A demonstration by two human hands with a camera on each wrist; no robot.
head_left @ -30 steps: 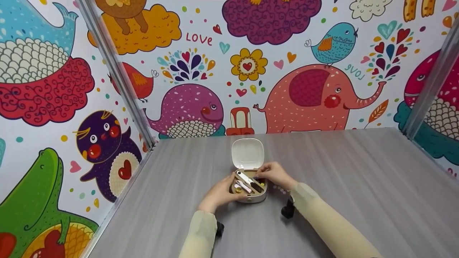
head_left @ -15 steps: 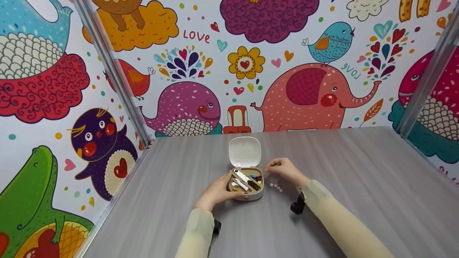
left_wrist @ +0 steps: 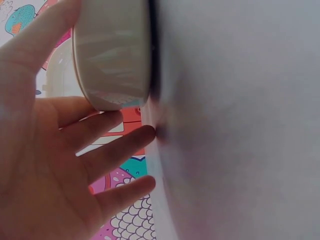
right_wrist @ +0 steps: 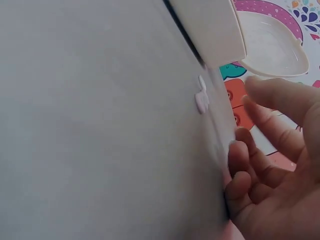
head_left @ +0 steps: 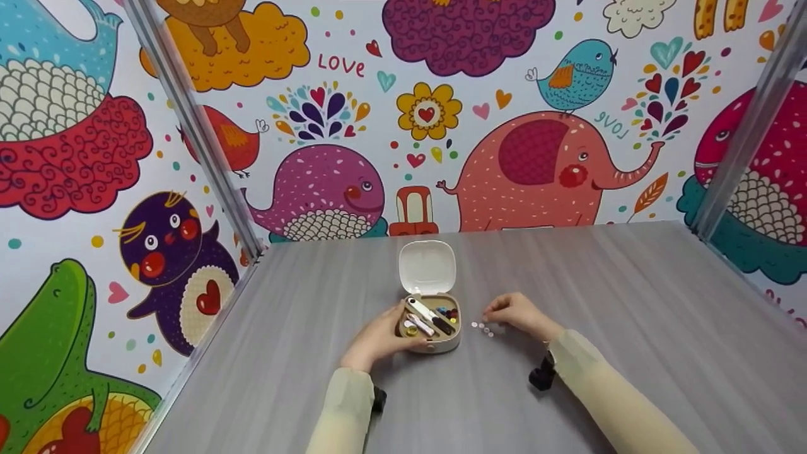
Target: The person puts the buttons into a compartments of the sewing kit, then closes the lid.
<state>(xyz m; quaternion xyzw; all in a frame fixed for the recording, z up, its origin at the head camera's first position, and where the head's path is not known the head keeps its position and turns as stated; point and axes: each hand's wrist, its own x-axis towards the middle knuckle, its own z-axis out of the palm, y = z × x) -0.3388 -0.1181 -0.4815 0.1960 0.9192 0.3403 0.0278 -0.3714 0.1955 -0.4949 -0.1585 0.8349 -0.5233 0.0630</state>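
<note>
A small white sewing box [head_left: 436, 347] stands on the table with its lid [head_left: 427, 267] raised at the back. My left hand [head_left: 377, 339] holds it from the left, thumb at the front and index finger along the side; the other fingers spread past it in the left wrist view. Inside lie a white-and-black tool [head_left: 430, 314], a smaller white tool [head_left: 420, 325] and, in the right compartment, colourful small pieces [head_left: 447, 313]. Several pale, flat, button-like discs [head_left: 481, 326] lie right of the box. Beside them my right hand [head_left: 520, 316] hovers, fingers loosely bent, no object visible between them.
The grey table [head_left: 302, 378] reaches back to a printed cartoon wall [head_left: 416, 57]. Metal posts [head_left: 195, 126] stand at its back corners. A black wrist camera [head_left: 542, 375] hangs under the right sleeve.
My right hand has come out of the box's right compartment and moved right to the pale discs, uncovering the colourful pieces. The left hand keeps its hold on the box.
</note>
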